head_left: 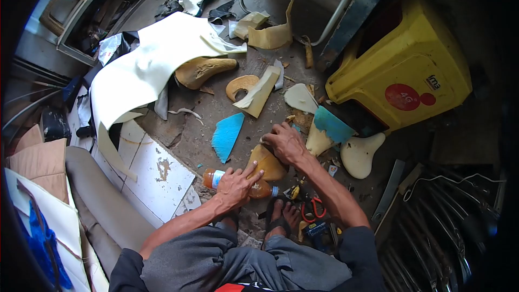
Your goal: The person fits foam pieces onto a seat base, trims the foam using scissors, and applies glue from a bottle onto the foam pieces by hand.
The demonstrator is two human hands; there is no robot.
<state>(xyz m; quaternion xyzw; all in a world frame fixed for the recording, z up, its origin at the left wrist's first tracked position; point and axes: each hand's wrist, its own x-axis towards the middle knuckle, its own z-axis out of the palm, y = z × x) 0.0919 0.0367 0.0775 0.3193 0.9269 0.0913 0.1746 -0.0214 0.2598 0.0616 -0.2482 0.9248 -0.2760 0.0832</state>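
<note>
A tan tapered piece point(265, 163) is held low over the floor point(186, 130), between the two hands and just far of the sandalled feet. Its near left edge is touched by the left hand point(235, 186), whose fingers are spread and extended rather than closed. A bottle of orange liquid point(210, 178) lies beneath that hand; whether it is also gripped cannot be told. At the far end of the piece, the fingers of the right hand point(286, 143) are bent inward, but their tips are too small to show whether anything is pinched.

The work appears to be partway along. Shaping seems done on several parts: a pale saddle-shaped piece point(362, 154) is laid to the right, and a blue layer point(332, 124) is seen over the broad end of a cream piece point(318, 139). No blue layer is seen on the tan piece, so its handling is judged unfinished. A loose blue piece point(227, 136) lies to the far left, and red-handled scissors point(313, 209) are left near the right foot.
</note>
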